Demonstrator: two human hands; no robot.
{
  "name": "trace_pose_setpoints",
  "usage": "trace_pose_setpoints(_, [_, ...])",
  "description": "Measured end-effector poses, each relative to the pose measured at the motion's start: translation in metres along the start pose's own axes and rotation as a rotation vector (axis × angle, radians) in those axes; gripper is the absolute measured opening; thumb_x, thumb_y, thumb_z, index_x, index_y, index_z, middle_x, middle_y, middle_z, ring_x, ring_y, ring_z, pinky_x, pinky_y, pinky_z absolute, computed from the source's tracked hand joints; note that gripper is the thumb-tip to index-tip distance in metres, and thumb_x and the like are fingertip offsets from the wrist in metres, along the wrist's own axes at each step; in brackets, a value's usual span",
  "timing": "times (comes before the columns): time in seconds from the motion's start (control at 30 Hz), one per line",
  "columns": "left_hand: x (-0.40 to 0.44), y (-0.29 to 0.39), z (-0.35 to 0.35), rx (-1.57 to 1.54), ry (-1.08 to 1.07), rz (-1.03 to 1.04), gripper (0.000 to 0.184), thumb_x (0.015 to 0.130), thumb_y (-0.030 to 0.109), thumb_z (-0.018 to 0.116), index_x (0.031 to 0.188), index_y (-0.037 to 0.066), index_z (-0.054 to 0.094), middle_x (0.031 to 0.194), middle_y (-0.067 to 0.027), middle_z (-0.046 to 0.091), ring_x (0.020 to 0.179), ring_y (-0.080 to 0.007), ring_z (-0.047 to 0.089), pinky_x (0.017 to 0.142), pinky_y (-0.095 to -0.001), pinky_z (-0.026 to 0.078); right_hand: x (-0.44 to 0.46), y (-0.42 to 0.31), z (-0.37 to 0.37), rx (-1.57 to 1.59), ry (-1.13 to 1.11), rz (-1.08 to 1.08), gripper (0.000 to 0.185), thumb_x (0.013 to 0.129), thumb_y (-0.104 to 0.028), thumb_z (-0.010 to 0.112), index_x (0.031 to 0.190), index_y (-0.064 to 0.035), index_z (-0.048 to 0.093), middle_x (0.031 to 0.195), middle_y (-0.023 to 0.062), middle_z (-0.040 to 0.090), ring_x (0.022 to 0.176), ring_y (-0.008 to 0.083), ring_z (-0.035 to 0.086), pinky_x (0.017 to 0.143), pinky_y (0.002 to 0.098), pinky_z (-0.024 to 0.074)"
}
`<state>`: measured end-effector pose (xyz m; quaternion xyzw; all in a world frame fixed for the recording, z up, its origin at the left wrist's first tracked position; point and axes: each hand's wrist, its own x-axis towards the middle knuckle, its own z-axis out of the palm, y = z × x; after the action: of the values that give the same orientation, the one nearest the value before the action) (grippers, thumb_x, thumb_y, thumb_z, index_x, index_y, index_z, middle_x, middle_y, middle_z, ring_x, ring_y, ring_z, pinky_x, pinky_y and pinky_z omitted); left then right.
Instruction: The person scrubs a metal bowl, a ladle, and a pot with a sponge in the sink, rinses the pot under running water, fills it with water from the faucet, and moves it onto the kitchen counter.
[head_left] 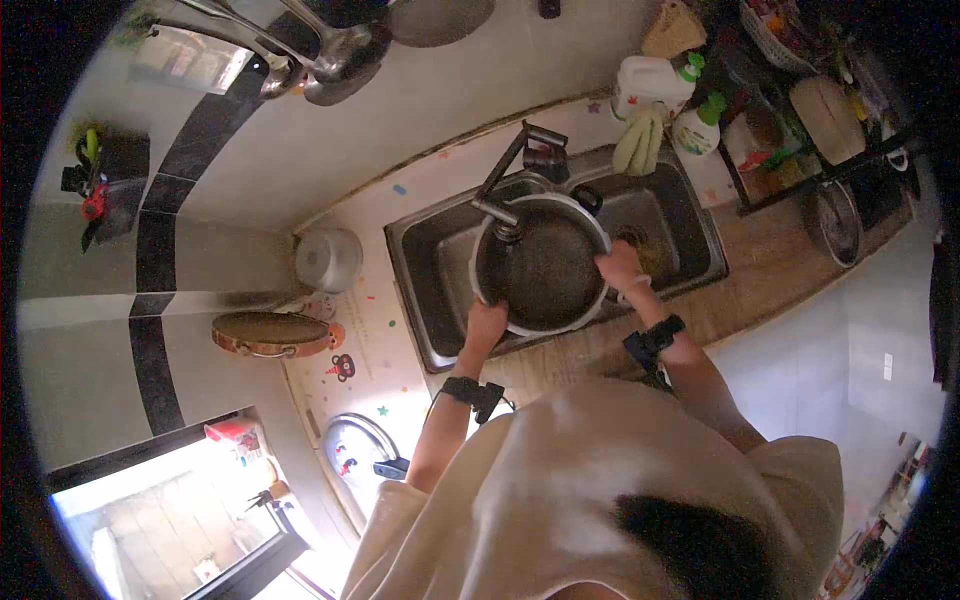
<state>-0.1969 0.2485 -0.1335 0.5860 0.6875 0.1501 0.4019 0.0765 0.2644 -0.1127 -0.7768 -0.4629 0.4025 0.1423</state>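
Observation:
A round metal pot [545, 275] with a pale rim and a short black handle [587, 199] at its far side is held over the double-basin sink [432, 262], above the divider. My left hand [487, 325] grips its near-left rim, fingers closed. On the right rim, my right hand [620, 265] is closed too. The dark faucet [503, 200] reaches over the pot's far-left edge, its spout above the inside. Whether water runs or lies in the pot, I cannot tell. Both wrists wear black straps.
Left of the sink are a metal bowl [328, 260] and a round lid [358, 448] with a black handle. Green gloves [638, 142] hang at the sink's back right, beside pump bottles [697, 128]. A dish rack [770, 160] stands farther right. Ladles [345, 52] hang at upper left.

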Motion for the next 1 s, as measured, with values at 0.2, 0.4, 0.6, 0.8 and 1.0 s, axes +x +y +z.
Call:
trace_pose_setpoints(0.2, [-0.001, 0.017, -0.03, -0.158, -0.35, 0.052, 0.052, 0.075, 0.024, 0.058, 0.118, -0.001, 0.041, 0.113, -0.018, 0.05, 0.106, -0.0281, 0.046, 0.09, -0.034, 0.037, 0.016, 0.019, 0.012, -0.059, 0.016, -0.061, 0.035, 0.072, -0.023, 0.051, 0.089, 0.0073, 0.055, 0.099, 0.0269, 0.049, 0.093, 0.0402, 0.045, 0.082, 0.0443, 0.0363])
trace_pose_setpoints(0.4, [0.016, -0.012, -0.019, -0.25, -0.416, 0.028, 0.051, 0.075, 0.025, 0.06, 0.117, 0.0, 0.044, 0.117, -0.0118, 0.05, 0.107, -0.0232, 0.046, 0.092, -0.0312, 0.035, 0.017, 0.021, 0.013, -0.09, 0.057, -0.08, 0.03, 0.069, -0.021, 0.051, 0.079, 0.0065, 0.058, 0.091, 0.0279, 0.052, 0.088, 0.0409, 0.049, 0.078, 0.0436, 0.0402])
trace_pose_setpoints(0.6, [0.028, -0.036, -0.001, 0.261, -0.313, 0.344, 0.029, 0.073, 0.017, 0.053, 0.099, 0.005, 0.055, 0.095, -0.016, 0.057, 0.09, -0.0306, 0.054, 0.079, -0.0372, 0.043, 0.021, 0.03, 0.019, -0.396, 0.058, -0.324, 0.027, 0.068, -0.018, 0.052, 0.077, 0.0067, 0.057, 0.087, 0.0273, 0.053, 0.084, 0.0408, 0.049, 0.076, 0.044, 0.0403])
trace_pose_setpoints(0.8, [0.04, -0.071, 0.021, 0.574, -0.306, 0.564, 0.019, 0.073, 0.015, 0.046, 0.083, 0.01, 0.062, 0.078, -0.0169, 0.06, 0.073, -0.0358, 0.058, 0.066, -0.0435, 0.048, 0.001, 0.004, 0.002, -0.204, 0.043, -0.18, 0.03, 0.069, -0.018, 0.054, 0.085, 0.0069, 0.056, 0.091, 0.0255, 0.054, 0.084, 0.0387, 0.052, 0.077, 0.0424, 0.041])
trace_pose_setpoints(1.0, [0.026, -0.041, 0.005, 0.578, -0.31, 0.533, 0.021, 0.072, 0.013, 0.045, 0.084, 0.01, 0.061, 0.08, -0.0172, 0.06, 0.075, -0.0352, 0.058, 0.067, -0.0427, 0.048, -0.007, -0.008, -0.004, -0.016, 0.076, -0.042, 0.03, 0.067, -0.018, 0.054, 0.081, 0.0081, 0.055, 0.083, 0.0254, 0.055, 0.082, 0.04, 0.053, 0.073, 0.043, 0.0429])
